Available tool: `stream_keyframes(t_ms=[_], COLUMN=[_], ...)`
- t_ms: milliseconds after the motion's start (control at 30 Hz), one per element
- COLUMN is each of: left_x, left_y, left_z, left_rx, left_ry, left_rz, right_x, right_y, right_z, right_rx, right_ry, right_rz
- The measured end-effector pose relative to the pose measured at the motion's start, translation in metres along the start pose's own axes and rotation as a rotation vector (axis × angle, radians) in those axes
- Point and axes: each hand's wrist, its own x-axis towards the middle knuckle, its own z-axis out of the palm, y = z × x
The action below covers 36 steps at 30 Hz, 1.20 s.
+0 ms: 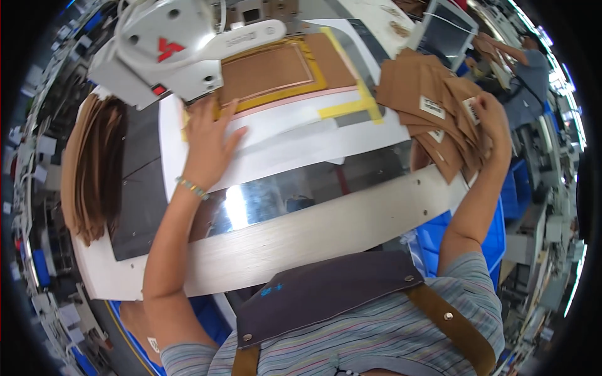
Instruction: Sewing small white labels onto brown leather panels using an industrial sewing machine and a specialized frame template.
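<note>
My left hand (pixel 211 135) lies with fingers spread on a white sheet (pixel 276 153), its fingertips at the lower left corner of a yellow-edged frame (pixel 320 78). Inside that frame shows a flat brown panel (pixel 266 72) with a thin rectangular outline. On the right, my right hand (pixel 493 119) curls its fingers over the outer edge of a brown piece (pixel 461 94) in a fanned pile of brown pieces (pixel 401 84). Several pieces there carry white labels (pixel 433 108). The undersides of my right fingers are hidden.
A white sewing machine head (pixel 166 50) with a red mark overhangs the frame's left side. Folded brown pieces (pixel 94 169) stand at the table's left. The metal table edge (pixel 326 235) runs before me, with a blue bin (pixel 495 232) below right. Another person (pixel 530 75) is beyond.
</note>
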Motion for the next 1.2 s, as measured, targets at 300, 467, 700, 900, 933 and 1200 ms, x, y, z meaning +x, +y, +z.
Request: stream_keyframes(t_ms=[300, 467, 700, 900, 933, 1200], left_x=[0.002, -0.010, -0.018, 0.012, 0.017, 0.045], left_y=[-0.021, -0.025, -0.074, -0.093, -0.097, -0.115], left_z=[0.016, -0.008, -0.024, -0.009, -0.007, 0.010], left_rx=[0.128, 0.095, 0.143, -0.036, -0.025, -0.205], left_ry=[-0.002, -0.014, 0.022, -0.092, -0.170, -0.219], left_rz=[-0.073, -0.099, -0.125, -0.001, -0.035, -0.082], right_x=[0.037, 0.081, 0.088, 0.071, 0.073, 0.061], right_y=[-0.283, -0.364, -0.436, -0.447, -0.446, -0.437], right_z=[0.018, 0.126, 0.163, 0.167, 0.168, 0.188], right_rx=[0.628, 0.470, 0.472, 0.391, 0.390, 0.602], right_ry=[0.011, 0.177, -0.058, -0.109, -0.108, -0.062], right_rz=[-0.418, -0.774, -0.813, -0.809, -0.801, -0.813])
